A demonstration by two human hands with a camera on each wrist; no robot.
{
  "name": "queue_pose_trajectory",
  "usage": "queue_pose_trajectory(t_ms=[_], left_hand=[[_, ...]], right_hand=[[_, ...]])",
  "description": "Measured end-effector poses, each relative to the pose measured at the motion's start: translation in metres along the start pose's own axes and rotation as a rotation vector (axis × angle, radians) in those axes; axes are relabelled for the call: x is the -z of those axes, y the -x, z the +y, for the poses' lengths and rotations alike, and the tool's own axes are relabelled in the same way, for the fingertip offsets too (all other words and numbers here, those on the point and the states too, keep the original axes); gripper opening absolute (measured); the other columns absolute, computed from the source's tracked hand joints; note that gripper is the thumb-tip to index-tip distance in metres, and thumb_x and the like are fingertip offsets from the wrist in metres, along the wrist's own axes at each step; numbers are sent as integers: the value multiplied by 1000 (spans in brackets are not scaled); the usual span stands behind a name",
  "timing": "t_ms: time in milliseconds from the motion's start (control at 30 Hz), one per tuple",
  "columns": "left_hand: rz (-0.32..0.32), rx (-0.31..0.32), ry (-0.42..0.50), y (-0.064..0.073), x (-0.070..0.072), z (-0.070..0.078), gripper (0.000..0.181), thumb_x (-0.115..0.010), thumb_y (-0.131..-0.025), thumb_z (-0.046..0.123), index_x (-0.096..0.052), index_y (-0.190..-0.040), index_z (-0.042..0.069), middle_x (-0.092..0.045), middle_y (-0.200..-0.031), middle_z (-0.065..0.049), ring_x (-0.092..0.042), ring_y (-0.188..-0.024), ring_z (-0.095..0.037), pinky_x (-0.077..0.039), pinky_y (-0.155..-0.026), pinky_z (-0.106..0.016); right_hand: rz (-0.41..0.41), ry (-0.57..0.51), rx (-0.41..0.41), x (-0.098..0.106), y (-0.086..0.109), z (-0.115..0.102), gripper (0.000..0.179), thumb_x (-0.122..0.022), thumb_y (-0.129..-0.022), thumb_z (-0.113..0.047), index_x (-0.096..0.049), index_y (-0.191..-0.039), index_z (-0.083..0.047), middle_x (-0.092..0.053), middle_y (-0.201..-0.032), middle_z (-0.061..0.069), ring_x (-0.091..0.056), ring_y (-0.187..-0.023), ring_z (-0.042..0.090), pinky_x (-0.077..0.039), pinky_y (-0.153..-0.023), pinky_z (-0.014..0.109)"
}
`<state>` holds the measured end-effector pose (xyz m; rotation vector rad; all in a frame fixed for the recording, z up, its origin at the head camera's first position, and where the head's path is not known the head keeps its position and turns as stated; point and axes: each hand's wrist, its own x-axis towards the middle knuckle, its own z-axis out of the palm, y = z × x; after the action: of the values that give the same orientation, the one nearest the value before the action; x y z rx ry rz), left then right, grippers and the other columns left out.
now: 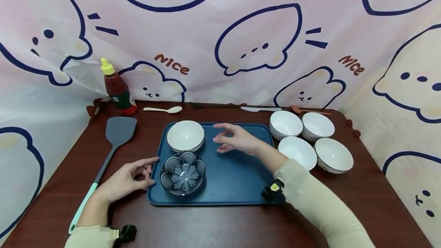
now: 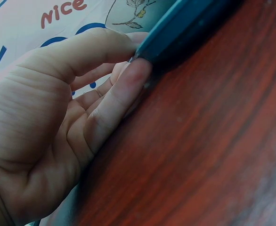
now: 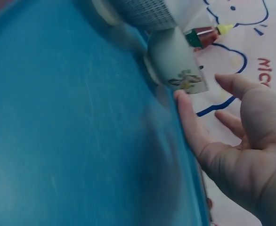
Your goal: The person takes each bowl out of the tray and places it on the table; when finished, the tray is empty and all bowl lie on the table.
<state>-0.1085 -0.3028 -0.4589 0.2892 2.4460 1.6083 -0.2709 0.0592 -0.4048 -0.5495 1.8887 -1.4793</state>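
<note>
My left hand [image 1: 120, 182] pinches the left rim of a blue tray [image 1: 234, 183]; the left wrist view shows thumb and fingers meeting at the tray's edge [image 2: 164, 30]. Over the tray's bare middle hovers my right hand [image 1: 241, 139], fingers spread and holding nothing. A white bowl [image 1: 186, 137] stands upright at the tray's back left, just left of the right fingertips. In the right wrist view this bowl [image 3: 171, 59] has a flower print on its outside. In front of it sits a dark flower-shaped bowl [image 1: 184, 175] with a ribbed centre.
Several white bowls [image 1: 297, 152] stand grouped right of the tray. At the left lie a grey spatula with a mint handle [image 1: 118, 131] and a red sauce bottle [image 1: 118, 91]. Along the back edge are a white spoon [image 1: 169, 109], a white knife [image 1: 260, 108] and a brown utensil [image 1: 310, 110].
</note>
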Motion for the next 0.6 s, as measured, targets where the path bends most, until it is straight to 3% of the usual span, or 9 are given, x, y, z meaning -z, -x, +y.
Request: queue_pose_trajectory(t_ms=[267,600], left_hand=[[-18,-13,20,2,1,2,61,-74,-89,9,-47,-143,1,-52,-98,-15,-61,-85,-13,-55,-69,-27],[-16,7,20,1,1,2,61,-75,-88,9,-48,-143,2,-52,-99,-14,-61,-84,-12,-54,-68,-27]], right_hand=[[-27,-166,-53,-21,-31,2,59,-63,-99,-24,-38,-152,-25,-48,-138,19,-73,-100,32,-57,-87,41],[-54,-227,-75,-39,-48,0,64,-59,-101,-18,-29,-156,-31,-43,-137,22,-72,-91,30,-58,-86,45]])
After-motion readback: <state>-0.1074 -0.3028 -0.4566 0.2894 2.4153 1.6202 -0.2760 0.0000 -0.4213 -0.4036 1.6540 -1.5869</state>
